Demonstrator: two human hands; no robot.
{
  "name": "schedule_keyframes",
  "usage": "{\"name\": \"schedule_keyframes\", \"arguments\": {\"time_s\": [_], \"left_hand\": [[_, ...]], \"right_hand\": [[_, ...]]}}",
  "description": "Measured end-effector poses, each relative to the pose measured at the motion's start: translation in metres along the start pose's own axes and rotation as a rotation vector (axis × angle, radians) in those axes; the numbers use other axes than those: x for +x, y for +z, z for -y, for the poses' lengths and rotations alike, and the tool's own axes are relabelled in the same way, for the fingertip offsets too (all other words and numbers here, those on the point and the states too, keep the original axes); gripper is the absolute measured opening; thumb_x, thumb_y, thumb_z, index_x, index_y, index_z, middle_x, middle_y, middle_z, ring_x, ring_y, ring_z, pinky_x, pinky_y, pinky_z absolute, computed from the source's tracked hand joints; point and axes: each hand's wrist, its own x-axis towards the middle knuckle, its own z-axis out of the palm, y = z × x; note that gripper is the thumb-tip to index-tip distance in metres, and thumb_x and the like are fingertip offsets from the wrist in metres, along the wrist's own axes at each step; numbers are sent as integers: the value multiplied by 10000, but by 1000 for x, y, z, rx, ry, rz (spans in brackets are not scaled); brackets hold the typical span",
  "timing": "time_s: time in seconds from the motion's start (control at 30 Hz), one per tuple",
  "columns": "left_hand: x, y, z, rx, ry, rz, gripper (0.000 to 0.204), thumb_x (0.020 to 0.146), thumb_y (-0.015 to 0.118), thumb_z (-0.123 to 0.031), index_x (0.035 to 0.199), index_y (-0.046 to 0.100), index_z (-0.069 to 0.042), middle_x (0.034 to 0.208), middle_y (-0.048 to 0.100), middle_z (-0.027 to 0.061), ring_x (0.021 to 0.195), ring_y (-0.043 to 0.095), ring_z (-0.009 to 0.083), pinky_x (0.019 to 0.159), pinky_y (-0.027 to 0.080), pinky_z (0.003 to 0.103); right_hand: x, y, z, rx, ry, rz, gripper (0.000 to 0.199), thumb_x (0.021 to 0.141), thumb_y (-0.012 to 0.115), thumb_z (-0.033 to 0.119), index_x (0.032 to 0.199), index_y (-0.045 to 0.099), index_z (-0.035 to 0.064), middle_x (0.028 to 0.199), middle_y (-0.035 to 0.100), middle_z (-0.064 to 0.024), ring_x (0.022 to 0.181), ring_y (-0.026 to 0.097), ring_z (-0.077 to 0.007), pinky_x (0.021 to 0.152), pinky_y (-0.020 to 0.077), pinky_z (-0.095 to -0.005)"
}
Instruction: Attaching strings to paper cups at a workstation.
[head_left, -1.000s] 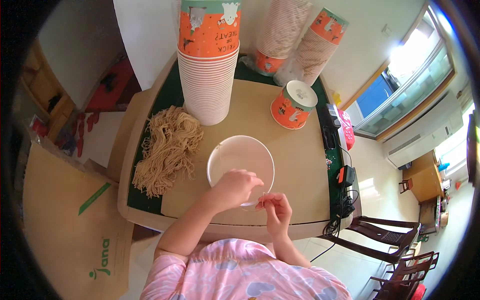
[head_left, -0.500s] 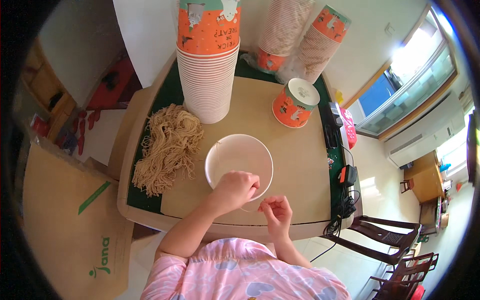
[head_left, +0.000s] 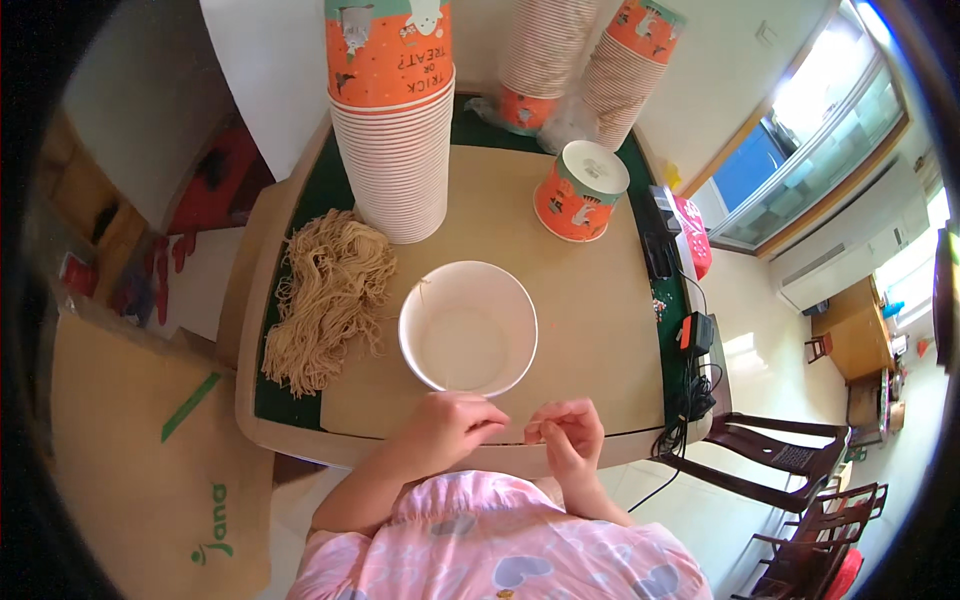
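Empty bowl [head_left: 468, 328], noodles [head_left: 328, 296] not yet in it.
We see both hands, left hand [head_left: 452, 428] and right hand [head_left: 567, 435], pinched shut on a thin strand [head_left: 512, 427] near the table [head_left: 600, 330] edge.

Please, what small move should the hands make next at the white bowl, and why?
Probably the left hand should reach to the pile of tan strings and take the next one. The white paper bowl stands open with one string at its rim, and both hands, the right hand too, pinch at its near edge.
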Motion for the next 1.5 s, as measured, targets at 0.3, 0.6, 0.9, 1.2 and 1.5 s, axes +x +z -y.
{"name": "schedule_keyframes", "arguments": {"time_s": [0.3,0.6,0.9,1.2,1.5], "left_hand": [[-1,-1,-8,-51,-23,-216,155,810,677,-60,963,701,-43,816,672,109,665,624,226,593,497,321],[2,10,-12,-201,-96,-161,147,813,702,-54,958,689,-38,813,663,74,589,545,130,552,468,271],[4,14,-9,-223,-60,-214,56,827,687,-46,881,687,-32,750,643,64,598,564,130,539,450,263],[8,11,-11,-215,-69,-247,288,764,712,23,1039,664,-48,931,642,45,660,578,88,603,481,228],[8,16,-6,-208,-8,-228,122,778,708,14,890,683,-27,810,642,57,700,617,124,605,499,241]], "right_hand": [[6,5,-10,-199,193,-3,31,923,555,-20,936,552,8,838,617,-40,739,556,-73,644,445,-210],[6,9,-4,-72,85,-3,78,922,560,-23,989,542,13,819,592,-14,725,536,-54,640,423,-195],[6,1,-17,-368,144,0,40,921,589,10,943,555,13,782,568,16,678,490,-20,583,386,-171],[7,6,-12,-79,73,-90,47,921,573,-8,949,542,13,847,643,-54,690,518,-55,595,420,-194],[7,9,-14,-116,32,-84,65,905,587,-40,951,562,-2,875,651,-56,715,555,-62,614,441,-191]]}}
